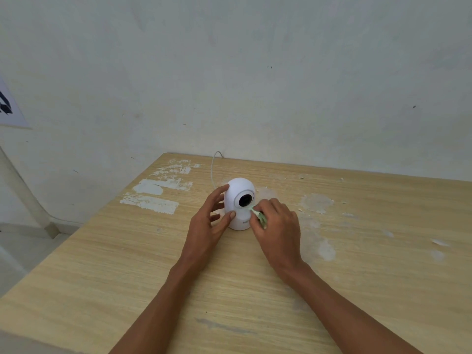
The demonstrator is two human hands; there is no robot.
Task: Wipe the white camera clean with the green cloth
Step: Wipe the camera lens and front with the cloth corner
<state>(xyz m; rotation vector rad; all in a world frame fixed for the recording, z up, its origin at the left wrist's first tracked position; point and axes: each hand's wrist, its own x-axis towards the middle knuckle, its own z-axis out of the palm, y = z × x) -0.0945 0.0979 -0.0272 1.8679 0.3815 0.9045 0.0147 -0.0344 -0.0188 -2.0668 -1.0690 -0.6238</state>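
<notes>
Against pale wall, paint-smeared wooden table

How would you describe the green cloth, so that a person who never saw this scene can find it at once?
Start at the wooden table against the pale wall, and find the white camera near its far edge. The green cloth is bunched in the right hand, touching the camera just below its dark lens; it is the only green thing there.

one head-worn wide-angle view looks forward and down from above the near edge of the table. it faces the wall behind. the forearms reach in from below.
</notes>
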